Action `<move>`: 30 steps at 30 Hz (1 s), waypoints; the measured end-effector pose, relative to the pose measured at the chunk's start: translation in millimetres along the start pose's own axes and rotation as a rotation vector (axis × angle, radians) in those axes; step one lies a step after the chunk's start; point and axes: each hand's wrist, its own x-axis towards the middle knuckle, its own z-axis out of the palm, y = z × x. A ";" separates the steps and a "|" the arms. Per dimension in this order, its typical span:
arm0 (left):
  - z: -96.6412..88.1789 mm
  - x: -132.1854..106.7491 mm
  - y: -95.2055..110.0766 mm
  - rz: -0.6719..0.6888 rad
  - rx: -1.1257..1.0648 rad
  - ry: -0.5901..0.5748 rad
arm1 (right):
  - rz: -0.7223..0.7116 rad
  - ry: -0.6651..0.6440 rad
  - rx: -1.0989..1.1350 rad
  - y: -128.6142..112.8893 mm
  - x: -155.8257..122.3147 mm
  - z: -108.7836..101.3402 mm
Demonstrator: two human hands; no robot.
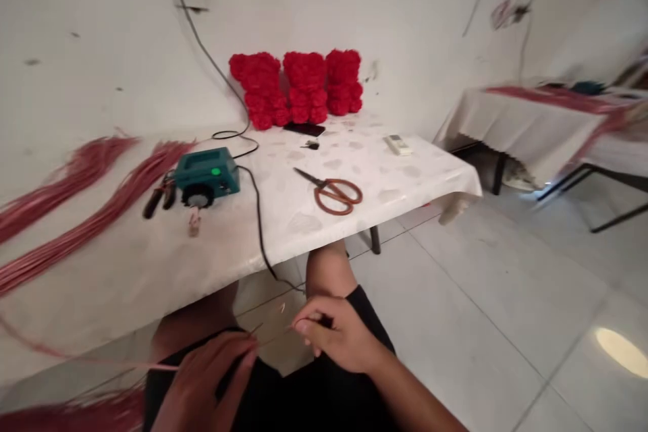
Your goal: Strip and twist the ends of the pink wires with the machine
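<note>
My left hand [205, 378] grips a thin pink strand [126, 365], which runs out to the left, low across the picture. My right hand [337, 334] pinches a thin strand tip [298, 326] between thumb and fingers, close to my left hand. The two hands sit over my lap, just below the white table's front edge [202, 283]. A little gap separates them, and the fingers hide where the strands meet. Long bundles of pink strands [96, 209] lie on the table at the left, blurred.
A teal box device [206, 177] with black cords, scissors with brown handles [334, 192], a dark phone [304, 128], a white remote [397, 144] and several red rose bears [296, 88] stand on the table. A second cloth-covered table [526, 128] stands right, beside a tiled floor.
</note>
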 end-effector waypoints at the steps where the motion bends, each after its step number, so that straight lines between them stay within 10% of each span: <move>1: -2.8 -3.9 2.2 0.023 -0.007 -0.003 | -0.018 -0.015 -0.028 -3.0 -3.5 -2.5; 15: -7.9 1.0 46.2 -0.241 -0.203 -0.049 | -0.296 0.031 -0.284 -44.5 -29.5 0.7; 23: -11.1 1.4 53.3 -0.050 -0.287 -0.062 | -0.401 0.040 -0.392 -46.2 -31.9 2.8; 30: -5.9 -2.0 53.0 -0.159 -0.312 -0.051 | -0.417 0.047 -0.408 -46.6 -32.9 3.0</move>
